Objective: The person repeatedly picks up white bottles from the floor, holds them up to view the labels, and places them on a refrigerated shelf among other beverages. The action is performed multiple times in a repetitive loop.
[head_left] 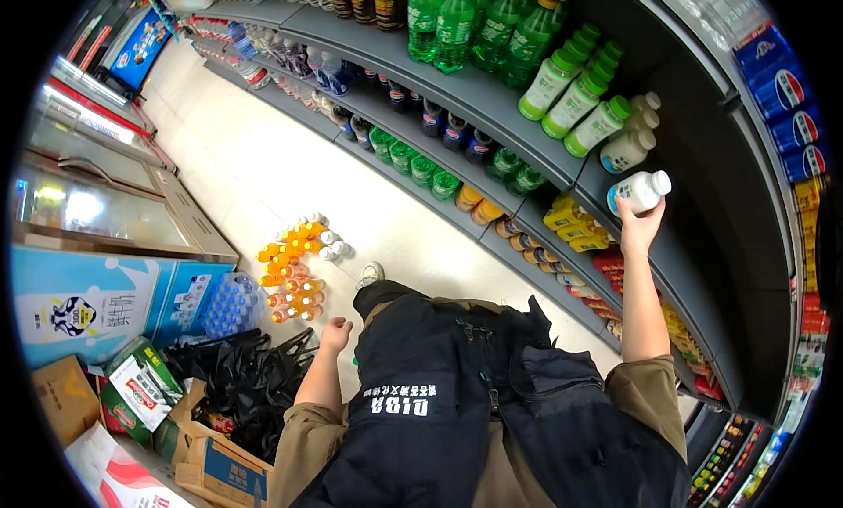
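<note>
My right hand [640,229] is wrapped around a white bottle [639,192] with a white cap and a blue-and-white label. The bottle is over the right-hand shelf, tilted, its cap toward the right. Just beyond it, a short row of similar white bottles [628,151] stands on the same shelf. Beside that row are several white-and-green bottles [599,127] with green caps. Low at my left side hangs my left hand [336,334], fingers curled, with nothing showing in them. On the floor past it stands a cluster of orange drink bottles [296,288], some white-capped bottles [332,244] beside them.
Long grey shelving [492,95] curves along the right, holding green soda bottles [455,25] and dark cola bottles [454,132]. At left are a glass-fronted cabinet [97,196], a blue printed carton [88,302], a water bottle pack [233,303], black bags [255,376] and cardboard boxes [224,468].
</note>
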The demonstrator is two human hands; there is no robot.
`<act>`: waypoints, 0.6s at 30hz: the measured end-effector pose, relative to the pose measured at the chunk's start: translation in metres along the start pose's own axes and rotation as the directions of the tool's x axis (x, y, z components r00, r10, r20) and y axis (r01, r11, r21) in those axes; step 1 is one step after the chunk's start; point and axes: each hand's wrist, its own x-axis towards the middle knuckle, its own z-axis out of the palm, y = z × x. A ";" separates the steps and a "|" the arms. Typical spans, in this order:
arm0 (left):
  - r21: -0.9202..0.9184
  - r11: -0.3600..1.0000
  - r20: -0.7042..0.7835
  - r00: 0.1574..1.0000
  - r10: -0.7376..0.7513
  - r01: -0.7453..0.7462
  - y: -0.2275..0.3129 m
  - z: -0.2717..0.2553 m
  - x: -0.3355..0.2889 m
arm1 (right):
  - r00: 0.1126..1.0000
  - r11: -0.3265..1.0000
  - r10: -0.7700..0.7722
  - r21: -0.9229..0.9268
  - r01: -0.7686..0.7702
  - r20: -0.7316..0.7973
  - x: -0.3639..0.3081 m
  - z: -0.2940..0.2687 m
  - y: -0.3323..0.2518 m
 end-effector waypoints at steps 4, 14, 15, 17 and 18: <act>0.082 0.996 0.016 1.000 -0.021 0.020 0.012 -0.019 -0.008 | 0.998 0.998 0.053 0.036 -0.054 0.022 -0.017 -0.002 -0.008; 0.093 0.990 -0.026 0.993 0.113 -0.110 0.112 -0.038 -0.018 | 0.999 0.998 0.051 0.036 -0.051 -0.005 -0.022 -0.022 -0.011; 0.196 0.968 -0.005 0.987 0.160 -0.155 0.108 -0.036 -0.008 | 0.999 0.998 0.049 0.045 -0.049 -0.009 -0.022 -0.021 -0.013; 0.390 0.886 0.052 0.967 0.249 -0.250 0.109 -0.035 0.012 | 0.999 0.997 0.043 0.062 -0.042 -0.020 -0.022 -0.020 -0.015; 0.335 0.931 0.023 0.989 0.144 -0.143 0.127 -0.042 0.001 | 0.999 0.998 0.035 0.044 -0.034 -0.020 -0.022 -0.020 -0.011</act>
